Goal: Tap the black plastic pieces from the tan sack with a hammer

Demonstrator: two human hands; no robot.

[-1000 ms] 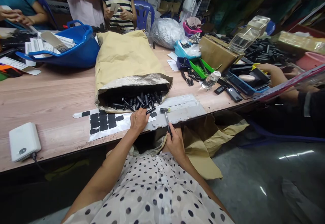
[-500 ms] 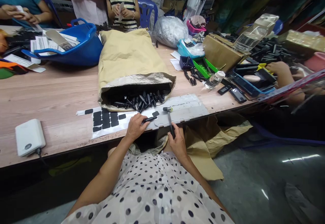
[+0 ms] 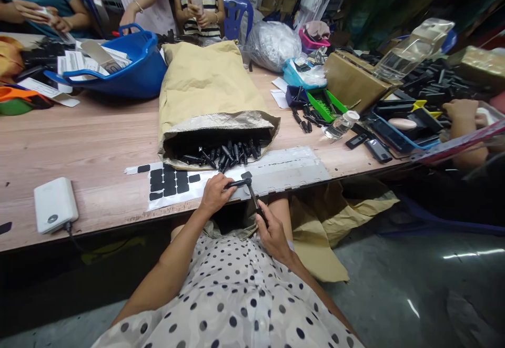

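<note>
My left hand point(image 3: 216, 194) pinches a slim black pen-like part point(image 3: 235, 183) that points right over the grey board. In my right hand point(image 3: 273, 232) is a small hammer point(image 3: 254, 196), gripped by its black handle. The hammer's head meets the right end of the black part. Just behind it, a black rounded-square pad point(image 3: 246, 175) lies on the board point(image 3: 292, 166). A large tan paper sack point(image 3: 209, 80) lies beyond my hands, its mouth facing me. Several similar black parts point(image 3: 232, 153) spill from that mouth. Left of my left hand is a white sheet with black square pads point(image 3: 169, 181).
A white power bank point(image 3: 55, 206) with a cable sits at the left. Behind it stands a blue basin point(image 3: 122, 74) of papers. To the right are a green tray point(image 3: 323, 103), a small bottle point(image 3: 342, 125) and a blue tray point(image 3: 408, 137) near another person's hand. Other people work across the table.
The hammer head has moved left from beside the black part onto its right end. The camera view has turned slightly left. A co-worker's hands across the table have moved apart.
</note>
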